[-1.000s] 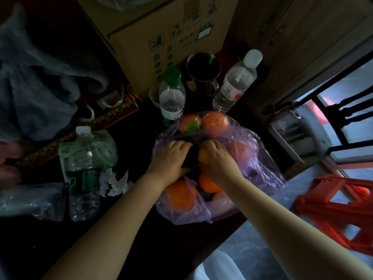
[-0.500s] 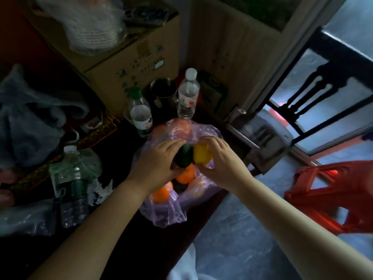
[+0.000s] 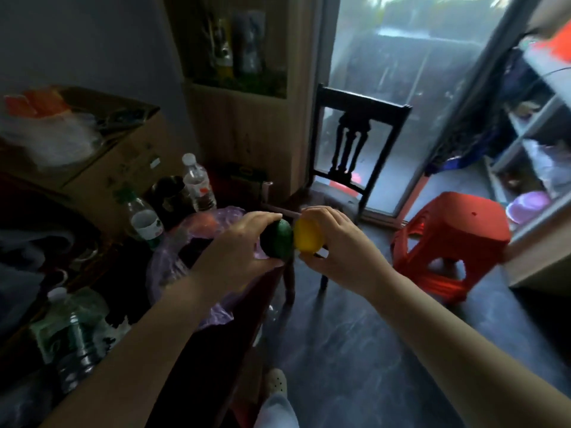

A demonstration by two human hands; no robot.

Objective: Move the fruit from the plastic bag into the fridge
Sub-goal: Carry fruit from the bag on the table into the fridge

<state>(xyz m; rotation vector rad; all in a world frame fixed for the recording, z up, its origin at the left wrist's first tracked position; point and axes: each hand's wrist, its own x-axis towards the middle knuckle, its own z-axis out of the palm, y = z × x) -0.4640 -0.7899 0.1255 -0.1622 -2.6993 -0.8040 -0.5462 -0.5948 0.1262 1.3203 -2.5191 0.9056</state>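
L hand, i.e. left hand [image 3: 242, 242], grips a dark green round fruit [image 3: 278, 244]: fingers curled over the top, thumb underneath, palm wrapped round its left side. R hand, i.e. right hand [image 3: 346, 245], grips a yellow round fruit [image 3: 307, 239] the same way, fingers arched over it and thumb below. Both fruits are up in the air, side by side, touching or v. nearly so. They hang past the table edge, above the dark floor and in front of a dark wooden chair [image 3: 355, 143].

The purple see-through plastic bag [image 3: 173, 267] lies slumped on the dark table [image 3: 213, 359], just left of and under the L hand. Something orange-pink shows through its top; the rest of the contents can't be made out.

Behind the bag:
- a clear plastic bottle w/ white cap [image 3: 197, 183], label has a red mark, text unreadable
- a clear bottle w/ green cap [image 3: 143, 220], white label w/ green band, no legible brand
- a dark metal mug [image 3: 168, 193] between them
- a brown cardboard box [image 3: 123, 162] w/ small printed symbols and a white sticker, too blurred to read

A third clear water bottle [image 3: 71, 335] stands at lower left, green label, wording illegible.

To the right are a red plastic stool [image 3: 448, 239] on the floor and a pale shelved unit [image 3: 543, 125] w/ a purple bowl [image 3: 528, 205]. Can't tell if that unit is the fridge.
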